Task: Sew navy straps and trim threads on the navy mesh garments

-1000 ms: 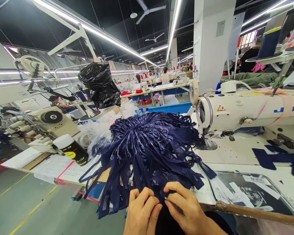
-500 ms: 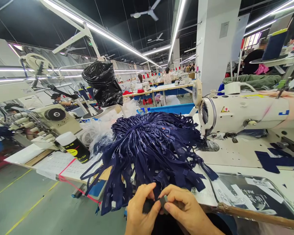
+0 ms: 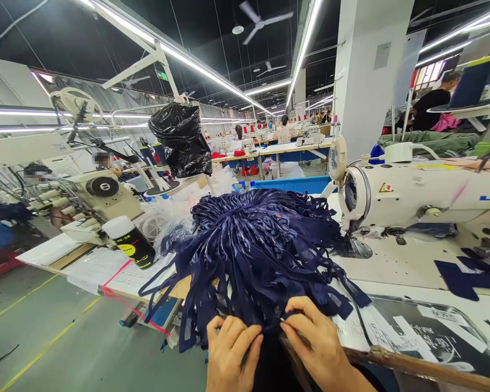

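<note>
A big bundle of navy fabric strips [image 3: 245,239] lies gathered on the table in front of me, its loose ends hanging toward me over the near edge. My left hand [image 3: 234,351] is closed at the near end of the bundle, thumb and fingers pinching dark navy fabric that their tips partly cover. To its right, my right hand [image 3: 316,340] pinches a navy strip between thumb and fingers, with a small pale spot at the fingertips. A short gap separates the two hands.
A white sewing machine [image 3: 412,198] stands to the right, with navy fabric pieces [image 3: 465,277] on its bed. A dark tray [image 3: 428,332] with paper slips lies near a wooden bar [image 3: 416,365]. At left are a black bottle [image 3: 131,245] and another machine [image 3: 106,196]. People sit farther back.
My hands, close together on a dark strip with a grey-green end before, have moved apart and now pinch navy fabric at the bundle's near end. The view has shifted slightly left.
</note>
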### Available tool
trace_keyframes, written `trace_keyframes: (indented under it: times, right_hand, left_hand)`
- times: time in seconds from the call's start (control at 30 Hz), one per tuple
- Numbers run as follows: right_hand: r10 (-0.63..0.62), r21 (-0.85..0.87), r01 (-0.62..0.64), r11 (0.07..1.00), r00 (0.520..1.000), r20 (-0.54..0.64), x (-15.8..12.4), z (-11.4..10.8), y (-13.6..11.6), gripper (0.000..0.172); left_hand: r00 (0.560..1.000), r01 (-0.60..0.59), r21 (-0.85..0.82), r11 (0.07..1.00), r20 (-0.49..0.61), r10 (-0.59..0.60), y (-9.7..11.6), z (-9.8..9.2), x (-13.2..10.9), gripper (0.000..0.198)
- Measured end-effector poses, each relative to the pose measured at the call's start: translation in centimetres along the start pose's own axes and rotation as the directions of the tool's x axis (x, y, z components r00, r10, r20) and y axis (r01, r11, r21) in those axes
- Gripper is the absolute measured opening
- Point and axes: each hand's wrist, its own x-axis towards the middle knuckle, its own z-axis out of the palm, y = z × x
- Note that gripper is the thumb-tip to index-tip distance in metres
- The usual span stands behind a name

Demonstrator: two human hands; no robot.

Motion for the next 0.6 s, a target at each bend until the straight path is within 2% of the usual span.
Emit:
trace_keyframes:
  times: [0.07,0.13,0.23,0.4,0.5,0.6]
  right_hand:
    - [-0.056,-0.092,0.057,0.994,0.998,0.003,-0.4,0.2,0.6,0.017]
    - [-0.043,-0.112,0.044,0.993,0.999,0.008,-0.8,0.1,1.1,0.017]
    - [0.058,0.009,-0.058,0.998,0.998,0.027,-1.4,-0.1,0.6,0.016]
    - [0.109,0.252,-0.114,0.961,0.993,0.036,-1.6,1.2,-1.7,0.019]
    - [0.18,0.276,-0.175,0.945,0.984,0.008,-1.0,2.1,-2.0,0.017]
    - [0.127,0.217,-0.118,0.969,0.991,-0.028,-0.4,2.4,-1.7,0.018]
  left_hand:
    - [1.0,0.009,0.001,1.0,-0.006,-0.009,-0.1,-0.1,0.0,0.013]
    - [0.999,0.022,0.006,1.0,-0.023,-0.022,-0.3,-0.3,-0.1,0.013]
    - [1.0,0.008,0.015,1.0,0.003,-0.008,-0.4,-0.6,0.0,0.012]
    - [0.999,-0.036,0.036,0.999,0.036,0.035,-0.2,-0.8,0.4,0.012]
    - [0.998,-0.043,0.031,0.999,0.044,0.041,-0.2,-0.7,0.3,0.012]
    - [0.995,-0.043,0.018,0.999,0.085,0.042,-0.3,-0.8,0.1,0.013]
